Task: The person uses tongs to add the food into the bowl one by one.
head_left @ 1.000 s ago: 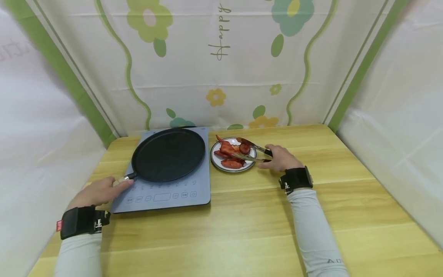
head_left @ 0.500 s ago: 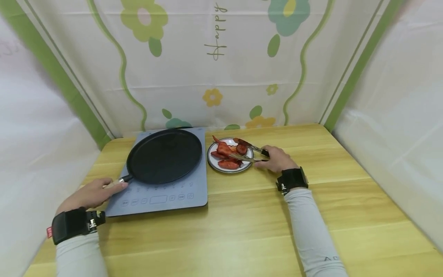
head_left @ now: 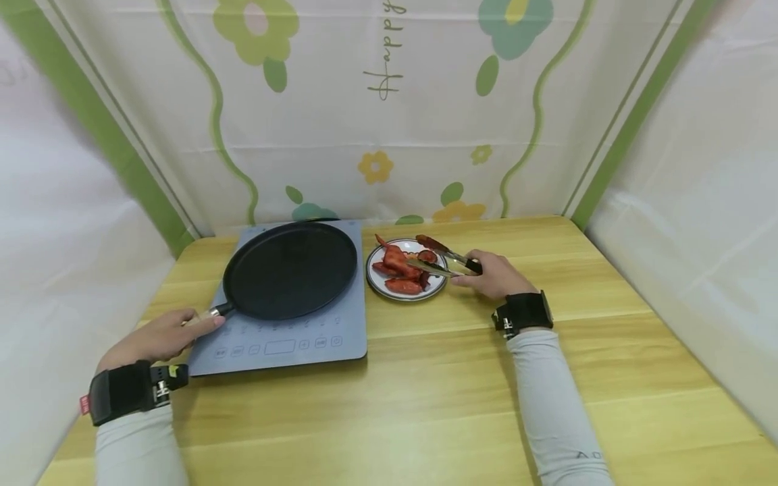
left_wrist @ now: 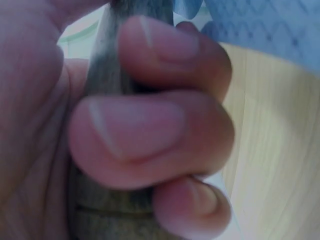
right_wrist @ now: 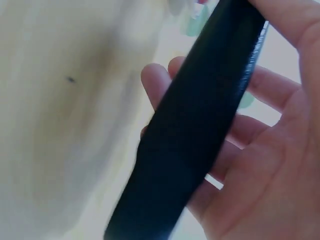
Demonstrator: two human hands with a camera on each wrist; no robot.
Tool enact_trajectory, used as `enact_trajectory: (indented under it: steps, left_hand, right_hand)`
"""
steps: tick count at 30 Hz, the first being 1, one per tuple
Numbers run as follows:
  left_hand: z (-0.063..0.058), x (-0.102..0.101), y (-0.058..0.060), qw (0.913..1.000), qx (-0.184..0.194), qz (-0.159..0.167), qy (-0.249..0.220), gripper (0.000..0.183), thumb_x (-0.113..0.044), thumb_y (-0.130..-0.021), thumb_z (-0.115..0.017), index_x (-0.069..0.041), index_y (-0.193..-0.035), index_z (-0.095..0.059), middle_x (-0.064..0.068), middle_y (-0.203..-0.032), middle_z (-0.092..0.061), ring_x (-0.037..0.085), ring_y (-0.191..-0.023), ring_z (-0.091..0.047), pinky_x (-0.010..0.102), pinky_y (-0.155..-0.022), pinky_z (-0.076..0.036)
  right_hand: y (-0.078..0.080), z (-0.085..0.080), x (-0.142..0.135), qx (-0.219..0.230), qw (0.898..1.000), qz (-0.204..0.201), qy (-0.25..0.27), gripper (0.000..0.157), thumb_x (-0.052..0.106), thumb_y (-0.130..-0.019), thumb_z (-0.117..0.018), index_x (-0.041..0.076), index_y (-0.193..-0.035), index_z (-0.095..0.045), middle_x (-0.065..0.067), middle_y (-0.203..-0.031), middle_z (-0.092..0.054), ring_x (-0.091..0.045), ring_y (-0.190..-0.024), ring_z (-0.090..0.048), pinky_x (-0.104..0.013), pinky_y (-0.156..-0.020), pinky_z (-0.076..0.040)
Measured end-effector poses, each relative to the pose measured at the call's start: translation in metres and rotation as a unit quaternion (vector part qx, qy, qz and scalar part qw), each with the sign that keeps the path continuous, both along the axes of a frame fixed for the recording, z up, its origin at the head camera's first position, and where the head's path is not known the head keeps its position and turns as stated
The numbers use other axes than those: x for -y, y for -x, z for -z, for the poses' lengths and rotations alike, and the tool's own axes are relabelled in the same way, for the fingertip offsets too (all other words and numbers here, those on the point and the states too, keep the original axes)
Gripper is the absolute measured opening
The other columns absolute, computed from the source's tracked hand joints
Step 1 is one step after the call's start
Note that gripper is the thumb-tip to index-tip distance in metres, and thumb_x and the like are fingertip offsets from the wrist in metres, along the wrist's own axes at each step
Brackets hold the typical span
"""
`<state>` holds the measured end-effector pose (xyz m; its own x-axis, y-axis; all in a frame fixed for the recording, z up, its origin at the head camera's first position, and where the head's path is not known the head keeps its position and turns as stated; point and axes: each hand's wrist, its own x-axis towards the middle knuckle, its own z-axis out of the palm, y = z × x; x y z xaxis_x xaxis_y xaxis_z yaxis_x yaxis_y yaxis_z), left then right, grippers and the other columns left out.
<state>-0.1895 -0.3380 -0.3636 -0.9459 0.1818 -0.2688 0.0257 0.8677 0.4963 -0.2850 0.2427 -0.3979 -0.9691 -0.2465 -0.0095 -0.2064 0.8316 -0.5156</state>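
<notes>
My left hand point(head_left: 161, 335) grips the pale handle of a flat black frying pan point(head_left: 292, 270). Curled fingers wrap that handle point(left_wrist: 106, 60) in the left wrist view. The pan lies on a grey induction cooktop point(head_left: 348, 331). At the right, my right hand point(head_left: 497, 275) holds metal food tongs point(head_left: 446, 252) by their black handles; one dark handle fills the middle of the right wrist view. The tongs' arms are spread above a white plate point(head_left: 404, 298). Several reddish cooked pieces point(head_left: 398, 260) lie on it, their exact kind unclear. No piece appears clamped.
Wooden table point(head_left: 389, 418) extends in front of the cooktop and off to the right. A white curtain point(head_left: 340, 115) with printed flowers hangs behind, and white sheets flank both sides. The plate stands close to the cooktop's right edge.
The tongs have lifted or turned slightly above the plate, their arms still spread. My left hand stays on the pan handle. The head view shifts a little.
</notes>
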Motion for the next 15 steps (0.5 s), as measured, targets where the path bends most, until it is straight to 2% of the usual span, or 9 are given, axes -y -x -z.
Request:
enact_trajectory:
  steps: [4, 8, 11, 15]
  left_hand:
    - [-0.001, 0.0, 0.001, 0.9998, -0.004, 0.0, 0.018, 0.052, -0.055, -0.097, -0.043, -0.004, -0.091, -0.049, 0.005, -0.077, -0.046, 0.021, -0.073, -0.048, 0.035, -0.063, -0.037]
    - [-0.002, 0.0, 0.0, 0.9994, -0.01, 0.0, 0.033, 0.053, -0.056, -0.097, -0.043, -0.004, -0.091, -0.051, 0.005, -0.08, -0.047, 0.022, -0.078, -0.049, 0.035, -0.065, -0.037]
    - [-0.002, -0.001, 0.0, 0.9995, -0.01, -0.002, 0.03, 0.053, -0.056, -0.096, -0.043, -0.004, -0.09, -0.051, 0.005, -0.078, -0.046, 0.022, -0.077, -0.049, 0.035, -0.064, -0.037]
    - [-0.002, -0.001, 0.0, 0.9998, -0.005, -0.006, 0.019, 0.054, -0.056, -0.096, -0.044, -0.003, -0.092, -0.049, 0.005, -0.072, -0.045, 0.02, -0.068, -0.048, 0.034, -0.061, -0.038]
  right_hand:
    - [-0.004, -0.011, -0.002, -0.013, 0.999, 0.028, -0.028, 0.066, 0.065, -0.083, -0.059, 0.019, -0.131, -0.05, -0.005, -0.115, -0.054, -0.024, -0.098, -0.05, -0.044, -0.081, -0.04]
    - [-0.009, -0.021, -0.005, -0.026, 0.996, 0.051, -0.074, 0.079, 0.079, -0.078, -0.05, 0.023, -0.134, -0.048, -0.005, -0.119, -0.054, -0.025, -0.098, -0.052, -0.046, -0.073, -0.041]
    - [-0.012, -0.025, -0.009, -0.031, 0.994, 0.057, -0.086, 0.081, 0.079, -0.078, -0.05, 0.021, -0.135, -0.049, -0.006, -0.118, -0.055, -0.026, -0.095, -0.052, -0.044, -0.069, -0.04]
    - [-0.015, -0.028, -0.012, -0.036, 0.993, 0.068, -0.089, 0.075, 0.077, -0.079, -0.052, 0.021, -0.128, -0.054, -0.005, -0.11, -0.057, -0.025, -0.087, -0.052, -0.042, -0.065, -0.039]
